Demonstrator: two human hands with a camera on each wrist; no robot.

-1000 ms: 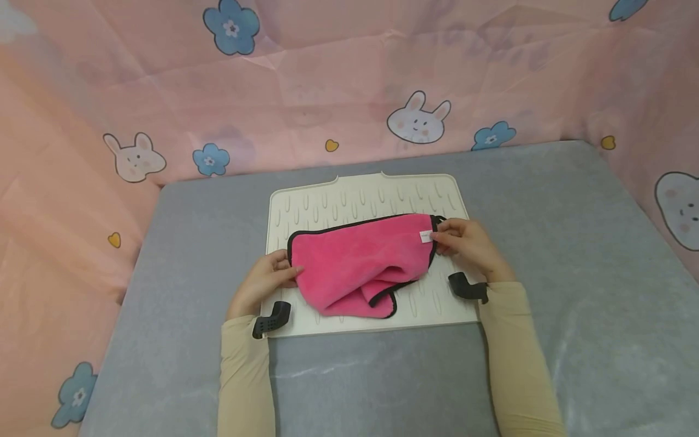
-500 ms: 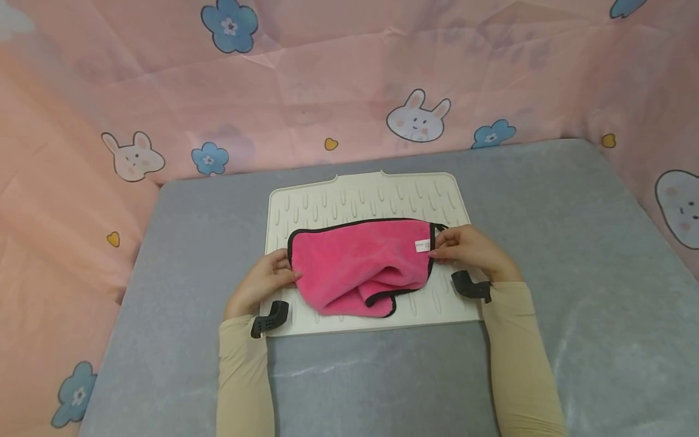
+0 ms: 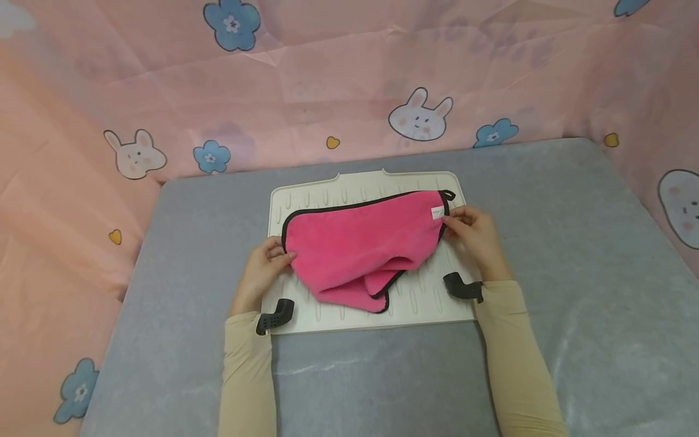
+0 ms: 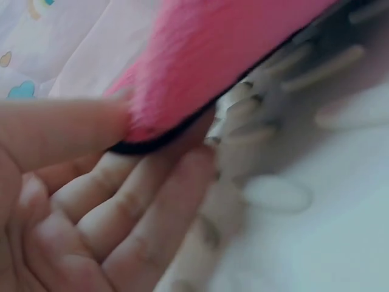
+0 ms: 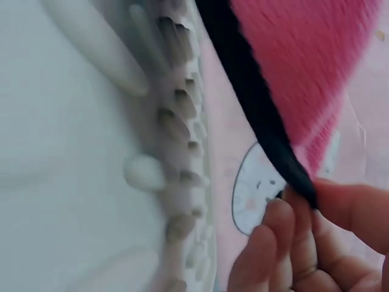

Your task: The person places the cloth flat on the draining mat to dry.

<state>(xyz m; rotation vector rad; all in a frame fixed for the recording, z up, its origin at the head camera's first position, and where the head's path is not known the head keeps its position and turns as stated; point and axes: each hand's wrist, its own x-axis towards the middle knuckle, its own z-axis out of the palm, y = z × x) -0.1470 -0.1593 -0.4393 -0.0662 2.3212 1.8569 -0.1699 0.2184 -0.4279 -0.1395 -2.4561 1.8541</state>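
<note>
A pink towel (image 3: 360, 233) with black edging lies partly folded over a cream ridged mat (image 3: 311, 197). My left hand (image 3: 262, 267) pinches its left edge; in the left wrist view the thumb presses on top of the towel (image 4: 200, 61) and the fingers are beneath. On the other side my right hand (image 3: 477, 237) pinches the right edge just by a white label (image 3: 437, 212). Thumb and fingertips close on the black edging (image 5: 261, 115) in the right wrist view. A black hanging loop (image 3: 449, 195) sticks out at the far right corner. The towel's near part droops in folds.
The mat rests on a grey table (image 3: 573, 243). Behind and at the sides hangs a pink curtain (image 3: 306, 79) printed with rabbits and blue flowers. Black wrist mounts (image 3: 276, 317) jut inward from both sleeves.
Over the last half second both hands have moved away from me with the towel, the right hand more so. Its far edge now sits higher and covers more of the mat; the hanging loop shows fully.
</note>
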